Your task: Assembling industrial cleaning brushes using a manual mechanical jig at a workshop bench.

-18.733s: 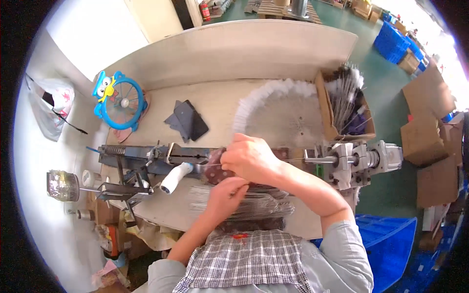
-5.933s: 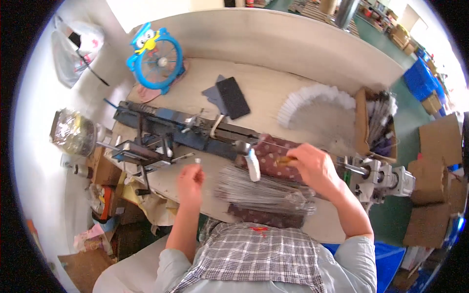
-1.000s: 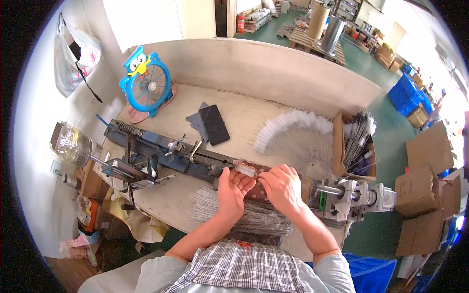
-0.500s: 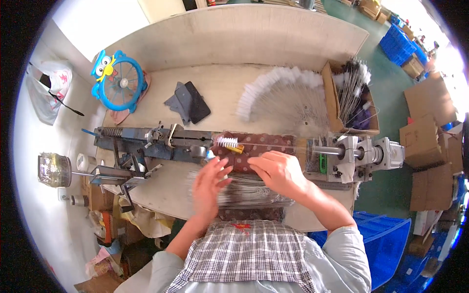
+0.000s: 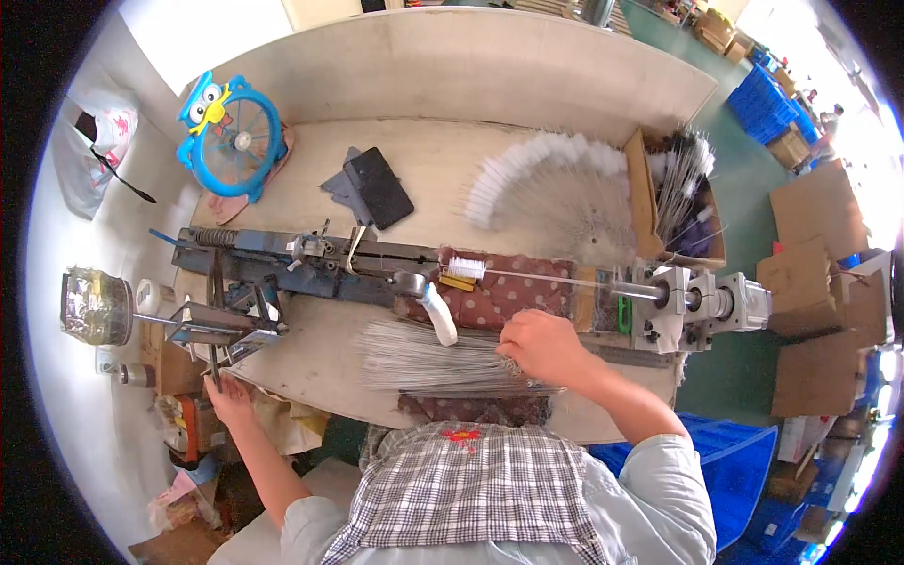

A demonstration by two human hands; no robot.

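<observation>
At the lower left, my left hand (image 5: 229, 403) is closed round the lower end of a dark metal lever (image 5: 216, 363) on the bench's metal frame. My right hand (image 5: 543, 345) has its fingers curled down at the looped right ends of a bundle of thin metal wires (image 5: 428, 358). Behind it, a small white-bristled brush (image 5: 464, 267) stretches on its wire stem to the spindle (image 5: 636, 290) at the right. A yellow piece (image 5: 458, 282) lies just under the bristles. A white-wrapped handle (image 5: 440, 317) sticks out toward me from a dark round knob.
Finished-looking white brushes (image 5: 541, 155) lie fanned out at the back, beside a cardboard box (image 5: 640, 193) of more brushes. A dark phone (image 5: 379, 188) and a blue toy-like fan (image 5: 273, 127) sit back left. Polka-dotted cloth (image 5: 537, 290) covers the middle. A blue crate (image 5: 744, 461) stands right.
My left hand has gone from the middle down left to the lever. My right hand has dropped to the wire ends. The brush's loose spiral of bristles now looks denser.
</observation>
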